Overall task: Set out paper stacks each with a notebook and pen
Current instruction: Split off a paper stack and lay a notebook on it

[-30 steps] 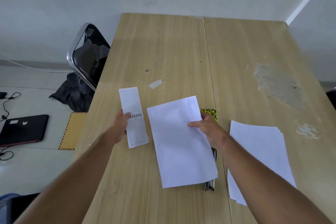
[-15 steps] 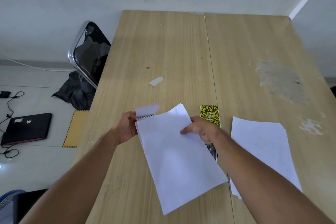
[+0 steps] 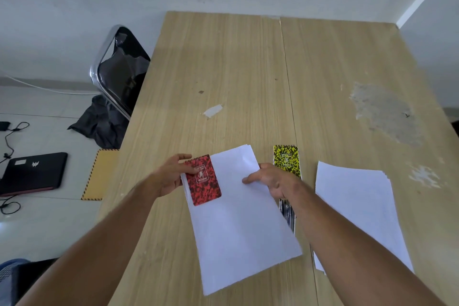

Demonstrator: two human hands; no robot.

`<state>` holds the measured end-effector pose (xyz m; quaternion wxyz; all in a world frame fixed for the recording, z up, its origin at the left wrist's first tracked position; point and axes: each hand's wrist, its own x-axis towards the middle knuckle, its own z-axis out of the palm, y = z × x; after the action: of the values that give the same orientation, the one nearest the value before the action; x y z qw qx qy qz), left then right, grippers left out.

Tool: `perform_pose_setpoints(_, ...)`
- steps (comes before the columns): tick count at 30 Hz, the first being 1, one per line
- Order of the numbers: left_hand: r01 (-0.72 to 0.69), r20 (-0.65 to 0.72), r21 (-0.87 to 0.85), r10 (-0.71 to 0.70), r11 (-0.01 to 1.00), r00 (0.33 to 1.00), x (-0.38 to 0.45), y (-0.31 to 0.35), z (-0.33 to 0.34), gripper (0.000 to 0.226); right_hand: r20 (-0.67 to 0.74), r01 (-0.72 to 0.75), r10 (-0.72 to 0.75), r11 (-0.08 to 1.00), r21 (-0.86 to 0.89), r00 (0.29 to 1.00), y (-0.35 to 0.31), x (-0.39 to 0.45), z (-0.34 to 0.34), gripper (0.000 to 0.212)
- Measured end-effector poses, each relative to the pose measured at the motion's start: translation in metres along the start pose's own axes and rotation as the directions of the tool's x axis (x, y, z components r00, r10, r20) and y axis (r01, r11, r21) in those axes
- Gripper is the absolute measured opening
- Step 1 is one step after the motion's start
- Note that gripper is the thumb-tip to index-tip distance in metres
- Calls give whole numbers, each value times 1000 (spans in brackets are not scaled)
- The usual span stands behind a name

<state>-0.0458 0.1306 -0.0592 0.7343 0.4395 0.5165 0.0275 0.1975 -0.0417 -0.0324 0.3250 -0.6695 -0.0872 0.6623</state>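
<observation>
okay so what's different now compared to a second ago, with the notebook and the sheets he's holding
The left hand has turned the red notebook over, from white back up to red cover up, and brought it right onto the near-left corner of the paper stack. The right hand still holds that stack, which has swung a little. The yellow notebook, pens and right paper pile stayed put.

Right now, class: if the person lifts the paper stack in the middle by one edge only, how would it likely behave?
The paper stack looks thin, so it would probably droop. Its far corners already fan apart, so sheets may slide. The red notebook, held on it by the left hand, could slip off if it tilts.
</observation>
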Motion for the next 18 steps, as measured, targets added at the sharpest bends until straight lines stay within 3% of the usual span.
perform_pose_setpoints(2, -39, -11, 18, 39, 999, 999, 0, 17, 2, 45, -54, 61, -61, 998, 0, 997, -2, -2, 6, 40)
perform_pose_setpoints(4, -103, 16, 103, 102, 989, 995, -1, 39, 7, 34, -200, 191, -216, 971, -141, 956, -11, -5, 10, 43)
perform_pose_setpoints(6, -165, 92, 202, 149, 965, 985, -3, 63, 14, 27, -335, 344, -459, 872, -350, 823, -27, -9, 11, 61)
perform_pose_setpoints(8, -213, 186, 296, 162, 931, 969, -6, 87, 25, 30, -253, 474, -637, 734, -486, 728, -50, -11, 13, 66)
perform_pose_setpoints(10, -246, 251, 398, 153, 884, 956, -7, 106, 38, 39, -33, 516, -638, 650, -558, 769, -73, -13, 18, 61)
perform_pose_setpoints(12, -271, 288, 467, 145, 841, 947, -4, 121, 50, 47, 115, 493, -544, 624, -607, 831, -92, -10, 22, 49)
perform_pose_setpoints(15, -269, 247, 483, 166, 833, 955, 7, 132, 56, 60, 98, 464, -499, 690, -556, 861, -104, 5, 15, 35)
perform_pose_setpoints(18, -270, 164, 604, 215, 750, 963, 18, 128, 44, 62, -3, 470, -522, 771, -430, 853, -104, 26, 3, 26)
